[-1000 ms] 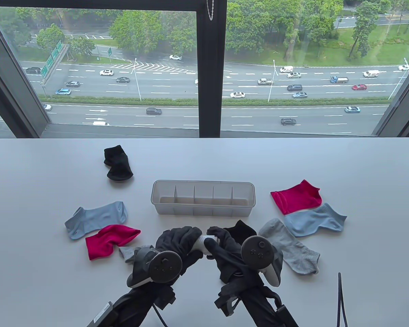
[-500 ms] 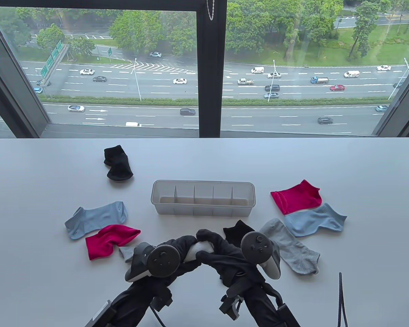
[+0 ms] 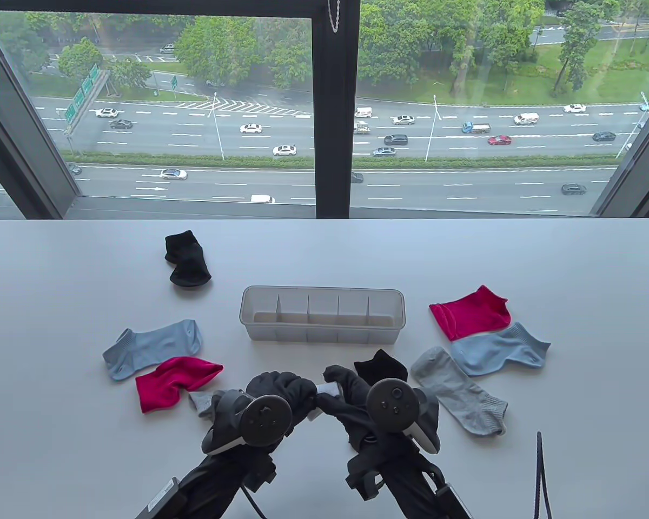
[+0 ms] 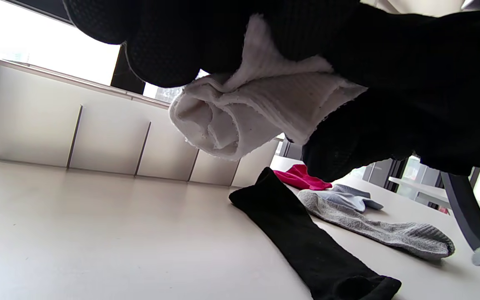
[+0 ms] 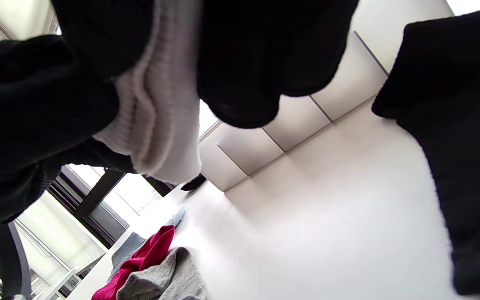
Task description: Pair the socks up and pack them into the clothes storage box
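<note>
Just in front of the translucent plastic divided storage box [image 3: 322, 315], lifted off the table, the left hand [image 3: 281, 394] and right hand [image 3: 351, 397] both pinch a rolled white cotton sock bundle [image 4: 248, 112]. Soft, light and springy, it would likely unroll; best gripped around its folded middle.

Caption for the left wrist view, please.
Both gloved hands grip a rolled white sock pair above the table, storage box behind, black sock below.

Table view high above the surface [image 3: 59, 259], facing the window at 12 o'clock, both wrist views low, close under gloved fingers, sharing the storage box [image 3: 323, 321] [image 4: 98, 133] [image 5: 298, 125].
</note>
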`<state>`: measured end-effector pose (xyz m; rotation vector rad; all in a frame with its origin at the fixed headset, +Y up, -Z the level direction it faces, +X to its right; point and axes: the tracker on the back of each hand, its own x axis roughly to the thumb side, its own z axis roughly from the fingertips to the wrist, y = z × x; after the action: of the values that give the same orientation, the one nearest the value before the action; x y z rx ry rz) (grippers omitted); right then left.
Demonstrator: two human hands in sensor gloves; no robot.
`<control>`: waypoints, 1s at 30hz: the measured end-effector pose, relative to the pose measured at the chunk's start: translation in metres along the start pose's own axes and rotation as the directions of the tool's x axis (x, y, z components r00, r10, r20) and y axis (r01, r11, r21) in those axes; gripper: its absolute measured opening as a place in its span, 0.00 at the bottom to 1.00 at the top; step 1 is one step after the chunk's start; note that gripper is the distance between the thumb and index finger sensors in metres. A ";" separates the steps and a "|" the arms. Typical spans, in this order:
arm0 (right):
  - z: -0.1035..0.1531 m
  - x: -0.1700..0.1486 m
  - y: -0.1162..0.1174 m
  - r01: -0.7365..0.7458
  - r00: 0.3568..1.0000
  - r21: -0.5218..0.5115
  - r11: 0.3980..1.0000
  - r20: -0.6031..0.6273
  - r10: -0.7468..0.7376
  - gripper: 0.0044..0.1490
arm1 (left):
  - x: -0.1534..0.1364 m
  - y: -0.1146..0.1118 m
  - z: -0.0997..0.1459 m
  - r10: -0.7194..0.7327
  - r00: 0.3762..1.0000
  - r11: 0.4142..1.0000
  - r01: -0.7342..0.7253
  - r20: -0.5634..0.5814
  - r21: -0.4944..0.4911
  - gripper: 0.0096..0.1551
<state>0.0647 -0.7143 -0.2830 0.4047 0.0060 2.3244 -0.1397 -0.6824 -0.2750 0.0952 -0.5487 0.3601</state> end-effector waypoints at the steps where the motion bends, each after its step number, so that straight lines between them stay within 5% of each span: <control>1: 0.000 0.001 -0.001 -0.023 1.000 0.003 1.000 0.017 0.023 0.41 | -0.003 0.000 0.000 0.047 0.999 0.999 -0.047 -0.013 -0.005 0.20; 5: -0.001 -0.001 0.001 -0.053 0.998 0.011 0.999 0.028 0.053 0.40 | -0.009 -0.004 -0.003 0.163 0.983 0.975 -0.173 -0.084 -0.141 0.22; 14: 0.003 -0.002 0.006 0.039 0.997 -0.050 0.998 -0.059 -0.042 0.36 | 0.000 -0.010 -0.003 0.035 0.996 0.996 -0.041 -0.082 -0.075 0.23; 19: 0.004 0.000 0.007 -0.008 0.999 -0.061 0.998 -0.045 0.006 0.36 | -0.008 -0.010 -0.003 0.130 0.988 0.989 -0.135 -0.079 -0.057 0.21; 23: 0.004 0.001 0.009 0.012 0.998 -0.072 0.997 -0.061 -0.017 0.36 | -0.004 -0.013 -0.002 0.065 0.994 0.993 -0.074 -0.086 -0.094 0.24; 30: 0.001 -0.003 0.004 0.045 0.999 -0.002 0.999 0.006 -0.045 0.41 | -0.007 -0.005 -0.001 0.126 0.989 0.992 -0.126 -0.083 0.008 0.22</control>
<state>0.0643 -0.7194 -0.2828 0.4064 0.0098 2.2790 -0.1432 -0.6894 -0.2792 0.0483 -0.4727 0.4860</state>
